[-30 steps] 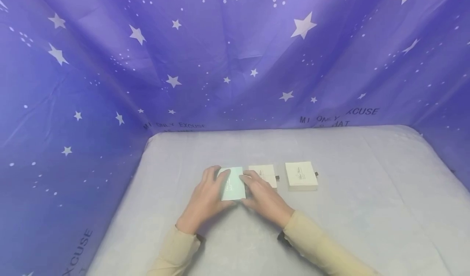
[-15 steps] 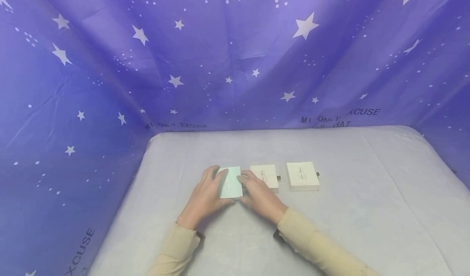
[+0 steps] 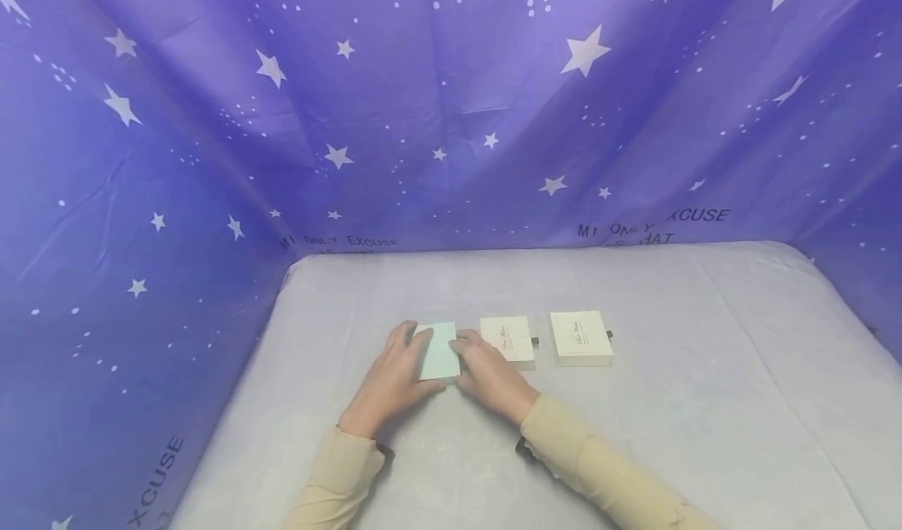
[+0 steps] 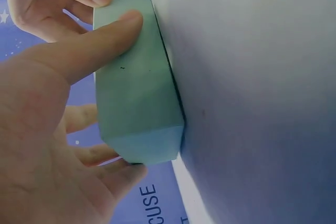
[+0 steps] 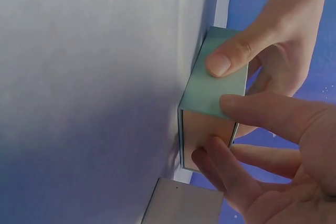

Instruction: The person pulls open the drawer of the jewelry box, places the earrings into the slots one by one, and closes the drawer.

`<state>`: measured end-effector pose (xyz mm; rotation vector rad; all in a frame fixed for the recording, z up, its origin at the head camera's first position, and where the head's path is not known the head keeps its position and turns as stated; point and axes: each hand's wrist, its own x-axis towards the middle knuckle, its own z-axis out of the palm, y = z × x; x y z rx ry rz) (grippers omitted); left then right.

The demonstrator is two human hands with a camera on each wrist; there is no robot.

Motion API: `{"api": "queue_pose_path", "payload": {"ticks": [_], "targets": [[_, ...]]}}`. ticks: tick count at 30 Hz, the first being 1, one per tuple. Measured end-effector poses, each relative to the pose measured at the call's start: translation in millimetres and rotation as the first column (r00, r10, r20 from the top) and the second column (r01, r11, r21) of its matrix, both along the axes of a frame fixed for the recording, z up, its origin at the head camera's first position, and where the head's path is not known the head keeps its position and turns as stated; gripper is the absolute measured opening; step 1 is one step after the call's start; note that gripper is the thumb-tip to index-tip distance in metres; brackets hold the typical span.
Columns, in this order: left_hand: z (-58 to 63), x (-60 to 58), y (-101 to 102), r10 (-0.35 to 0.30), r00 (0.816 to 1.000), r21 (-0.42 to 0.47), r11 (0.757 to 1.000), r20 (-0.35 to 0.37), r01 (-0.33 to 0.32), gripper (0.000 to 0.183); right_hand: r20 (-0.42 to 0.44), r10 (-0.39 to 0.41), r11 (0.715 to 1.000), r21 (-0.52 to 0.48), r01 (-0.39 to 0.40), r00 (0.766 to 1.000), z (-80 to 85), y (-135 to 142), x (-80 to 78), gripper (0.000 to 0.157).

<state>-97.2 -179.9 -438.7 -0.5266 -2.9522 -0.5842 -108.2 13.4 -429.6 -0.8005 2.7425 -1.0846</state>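
A mint-green box lies flat on the pale cloth-covered table, held from both sides. My left hand grips its left side, with the thumb on the near face and the other fingers around the left end and far side. From the right, my right hand holds the opposite end. In the right wrist view, its thumb presses near the corner of the mint box, and curled fingers touch the paler end panel framed by the green cover. The far side is largely hidden.
A white box with a dark pull tab sits just right of my right hand, partly covered by it. Another white box with a similar tab stands farther right. A purple star-patterned curtain hangs behind the table.
Both hands and the mint box have shifted slightly left, widening the space to the nearest white box. Both hands keep their hold. The white boxes stay in place on the table.
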Motion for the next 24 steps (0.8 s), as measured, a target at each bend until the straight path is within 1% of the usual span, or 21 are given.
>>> {"api": "queue_pose_path", "payload": {"ticks": [5, 9, 12, 15, 17, 21, 24], "targets": [[-2.4, 0.0, -1.2, -0.016, 1.000, 0.006, 1.000, 0.008, 0.016, 0.082, -0.001, -0.005, 1.000, 0.002, 0.005, 1.000, -1.2, -0.3, 0.0, 0.047], [-2.6, -0.6, -1.6, -0.027, 1.000, -0.011, 1.000, -0.008, 0.026, 0.081, -0.047, -0.001, 1.000, 0.022, 0.002, 0.999, -1.2, 1.4, -0.8, 0.051], [0.7, -0.4, 0.0, -0.030, 0.999, -0.026, 0.999, -0.028, 0.029, 0.081, -0.087, 0.002, 0.999, 0.036, 0.001, 0.996, 0.5, 4.1, -2.4, 0.052], [8.5, 2.3, 4.2, -0.030, 0.997, -0.028, 0.999, -0.072, 0.028, 0.081, -0.126, 0.012, 0.999, 0.036, -0.007, 0.992, 5.4, 8.1, -2.6, 0.050], [15.3, 5.4, 8.3, -0.031, 0.993, -0.027, 0.999, -0.117, 0.028, 0.077, -0.166, 0.015, 0.999, 0.032, -0.010, 0.986, 9.6, 12.0, -1.1, 0.048], [30.2, 12.3, 18.4, -0.022, 0.976, -0.024, 1.000, -0.216, 0.017, 0.064, -0.245, 0.012, 0.999, 0.032, -0.004, 0.969, 20.8, 23.2, 5.2, 0.044], [40.5, 17.5, 26.4, -0.016, 0.960, -0.004, 1.000, -0.279, 0.015, 0.057, -0.292, 0.001, 0.999, 0.047, 0.013, 0.956, 29.7, 34.0, 11.8, 0.045]]}}
